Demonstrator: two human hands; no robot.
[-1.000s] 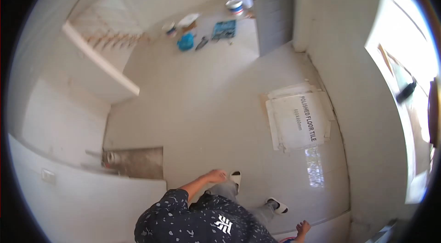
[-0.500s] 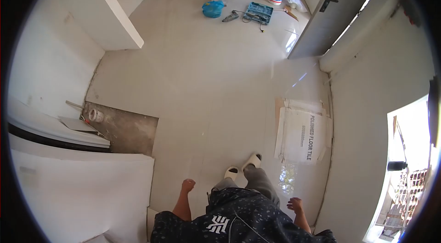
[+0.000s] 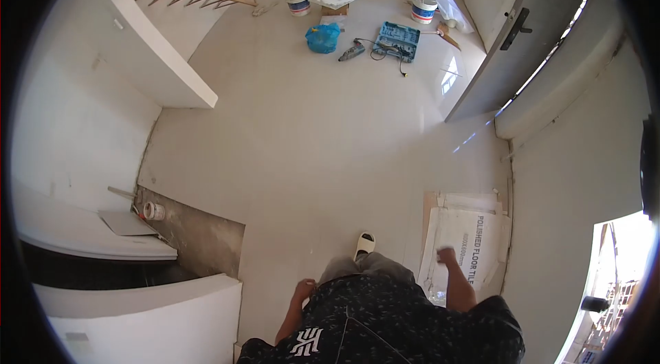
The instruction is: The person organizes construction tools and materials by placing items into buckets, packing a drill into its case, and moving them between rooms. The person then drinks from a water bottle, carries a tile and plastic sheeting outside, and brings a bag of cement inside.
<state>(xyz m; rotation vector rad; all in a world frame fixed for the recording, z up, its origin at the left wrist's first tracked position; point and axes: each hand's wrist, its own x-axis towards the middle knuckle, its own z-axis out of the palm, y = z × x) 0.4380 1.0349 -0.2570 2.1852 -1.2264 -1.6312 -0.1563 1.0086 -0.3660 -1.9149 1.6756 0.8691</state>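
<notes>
Floor-tile carton [image 3: 478,244]: in the head view, lying flat on the floor [image 3: 309,158] near the right-hand wall [image 3: 570,158]. Right hand [image 3: 446,254]: overlapping it, blurring, leaving the fingers' opening and hold impossible to tell. Left hand [image 3: 304,288]: hanging beside the grey trousers [image 3: 385,268], showing too small to tell fingers' opening or hold.

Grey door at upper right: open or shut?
Open: the grey door stands out over the floor, its black handle near the free edge, daylight showing along the opposite edge.
</notes>
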